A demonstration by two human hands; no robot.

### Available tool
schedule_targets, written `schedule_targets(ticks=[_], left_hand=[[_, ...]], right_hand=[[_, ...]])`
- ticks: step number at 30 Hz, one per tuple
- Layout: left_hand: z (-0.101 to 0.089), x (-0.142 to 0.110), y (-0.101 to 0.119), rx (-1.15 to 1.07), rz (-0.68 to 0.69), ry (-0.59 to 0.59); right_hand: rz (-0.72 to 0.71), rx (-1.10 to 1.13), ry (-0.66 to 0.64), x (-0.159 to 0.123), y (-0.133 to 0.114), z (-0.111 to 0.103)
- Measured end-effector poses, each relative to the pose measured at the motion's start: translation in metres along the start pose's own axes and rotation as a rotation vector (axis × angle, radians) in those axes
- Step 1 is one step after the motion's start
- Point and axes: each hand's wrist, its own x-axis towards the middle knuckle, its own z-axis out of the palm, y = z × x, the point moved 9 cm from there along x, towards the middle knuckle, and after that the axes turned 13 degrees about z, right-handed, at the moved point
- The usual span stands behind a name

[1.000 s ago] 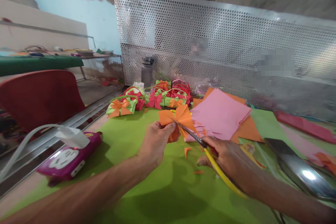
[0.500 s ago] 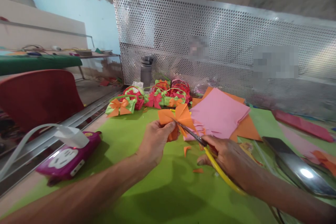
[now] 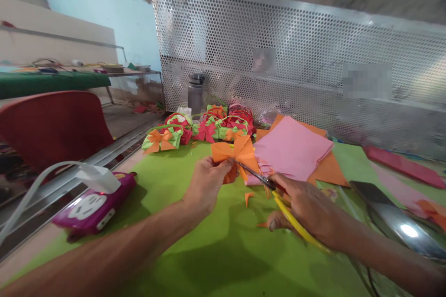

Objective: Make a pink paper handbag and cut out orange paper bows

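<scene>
My left hand pinches an orange paper bow between thumb and fingers, its wings spread above the hand. In my right hand is a pair of yellow-handled scissors, the fingers wrapped round the handles. The blades point up and left, with their tips at the bow's middle beside my left thumb. Small orange paper scraps lie below the blades on the green sheet. Behind the bow rests a stack of pink paper over orange paper.
Several small paper baskets with bows stand at the back, near a grey bottle. A purple power strip with a white plug is at left, a phone at right. A perforated metal panel rises behind; a red chair is beside the table.
The scissors' handles have spread, with my right thumb lower and farther from the fingers. The bow has tilted slightly in my left hand, which stays in nearly the same place.
</scene>
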Motion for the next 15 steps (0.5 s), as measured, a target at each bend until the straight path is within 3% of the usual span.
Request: schedule_targets(ticks=[5, 10, 15], left_hand=[[-0.004, 0.001, -0.003, -0.004, -0.03, 0.046], [-0.007, 0.004, 0.003, 0.003, -0.018, 0.063], [-0.005, 0.003, 0.003, 0.011, -0.036, 0.041]], right_hand=[[0.048, -0.018, 0.011, 0.001, 0.009, -0.005], [0.053, 0.073, -0.063, -0.004, 0.026, -0.001], [0.137, 0.355, 0.035, -0.009, 0.049, -0.012]])
